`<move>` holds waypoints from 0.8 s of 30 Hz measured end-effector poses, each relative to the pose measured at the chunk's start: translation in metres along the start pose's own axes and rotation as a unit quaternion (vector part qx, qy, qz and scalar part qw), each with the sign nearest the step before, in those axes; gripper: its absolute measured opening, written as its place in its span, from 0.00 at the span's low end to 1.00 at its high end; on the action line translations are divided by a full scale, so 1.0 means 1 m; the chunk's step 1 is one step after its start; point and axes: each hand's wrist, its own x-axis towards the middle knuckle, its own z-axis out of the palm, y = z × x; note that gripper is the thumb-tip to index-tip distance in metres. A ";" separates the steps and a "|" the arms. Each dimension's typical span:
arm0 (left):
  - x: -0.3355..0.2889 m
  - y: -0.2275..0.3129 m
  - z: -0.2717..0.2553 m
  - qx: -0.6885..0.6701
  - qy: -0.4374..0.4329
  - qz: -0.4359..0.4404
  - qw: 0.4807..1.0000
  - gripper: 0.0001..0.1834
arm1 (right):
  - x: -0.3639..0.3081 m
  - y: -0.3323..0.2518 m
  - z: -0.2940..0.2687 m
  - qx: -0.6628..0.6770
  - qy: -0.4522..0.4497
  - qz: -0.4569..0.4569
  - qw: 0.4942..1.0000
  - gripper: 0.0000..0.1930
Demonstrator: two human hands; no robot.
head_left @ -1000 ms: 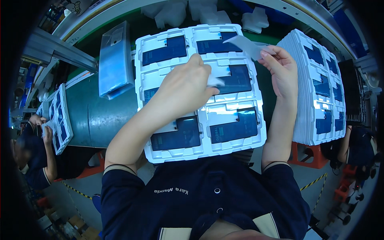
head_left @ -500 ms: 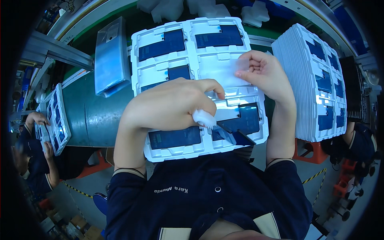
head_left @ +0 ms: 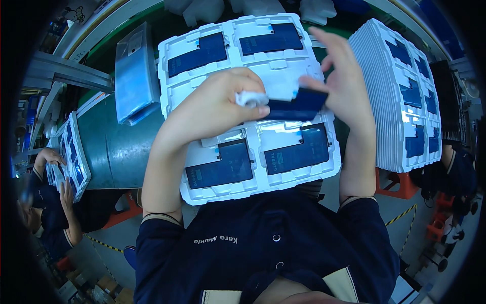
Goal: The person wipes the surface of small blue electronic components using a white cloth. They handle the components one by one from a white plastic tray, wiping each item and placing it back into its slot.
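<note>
My left hand (head_left: 221, 101) is closed round a wad of white cloth (head_left: 249, 99). Its thumb and fingers also pinch the left end of a flat, dark, L-shaped battery (head_left: 296, 106). The battery hovers over the middle right of a white plastic tray (head_left: 161, 71). By the battery's right end is my right hand (head_left: 347, 83), fingers apart and slightly blurred; whether its thumb touches the battery I cannot tell. Similar batteries lie in the tray's far and near pockets, among them a near-right battery (head_left: 296, 152). My left hand and forearm hide much of the middle-left pocket.
A tall stack of white trays (head_left: 372, 101) with batteries on top stands at the right. At the left, clear plastic bags (head_left: 135, 76) lie on the green bench (head_left: 109, 152). Translucent foam pieces (head_left: 316, 11) sit behind. A co-worker (head_left: 58, 197) handles another tray far left.
The battery in my left hand has swung up from a tilt over the near-right pocket to the tray's middle right. My right hand has spread its fingers; the translucent film it held no longer shows.
</note>
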 end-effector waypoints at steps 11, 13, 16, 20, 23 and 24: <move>0.009 0.010 0.021 0.171 0.072 -0.053 0.981 0.15 | -0.020 0.038 0.009 0.058 -0.049 0.001 0.997 0.24; 0.009 0.006 0.023 0.192 0.087 -0.036 0.977 0.17 | -0.022 0.036 0.011 0.082 -0.060 0.045 0.994 0.28; 0.006 0.005 0.023 0.143 0.177 0.047 0.973 0.18 | -0.025 0.027 0.015 0.055 -0.027 0.051 0.997 0.29; -0.020 0.040 0.005 -0.363 0.203 -0.037 0.909 0.17 | -0.033 0.006 -0.002 0.070 -0.003 0.067 0.995 0.30; -0.043 0.063 0.033 -0.493 0.221 -0.029 0.841 0.16 | -0.055 -0.051 -0.018 0.420 -0.045 0.132 0.897 0.29; -0.050 0.074 0.044 -0.493 0.234 -0.033 0.837 0.16 | -0.065 -0.068 -0.021 0.462 -0.086 0.139 0.872 0.28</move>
